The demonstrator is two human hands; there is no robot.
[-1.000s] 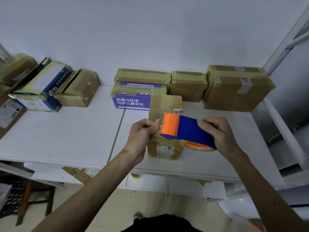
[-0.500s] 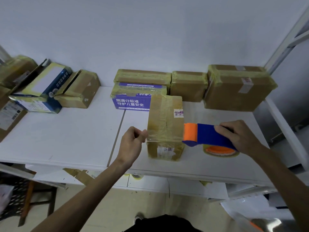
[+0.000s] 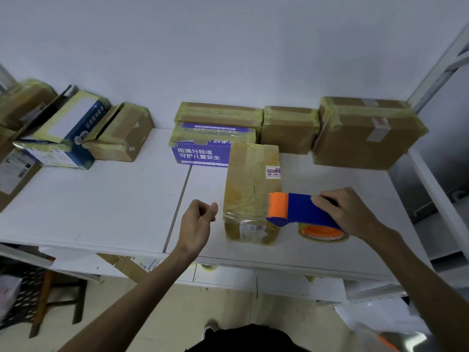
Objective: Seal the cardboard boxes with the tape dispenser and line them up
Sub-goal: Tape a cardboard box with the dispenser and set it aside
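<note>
The right hand [image 3: 352, 212] is gripping the blue-and-orange tape dispenser [image 3: 299, 212] by its rear, fingers curled over the top, its orange nose sitting at the near right corner of the cardboard box [image 3: 251, 179]. The left hand [image 3: 199, 221] is hovering just beside the box's left face, fingers curled, thumb meeting forefinger; whether it is pinching clear tape cannot be told. The box is sitting near the front of the white table [image 3: 101, 199], apart from the taped boxes [image 3: 289, 128] lining the wall. It is likely handling light and stiff, its taped faces slick, so clasping 2 opposite sides is looking safest.
</note>
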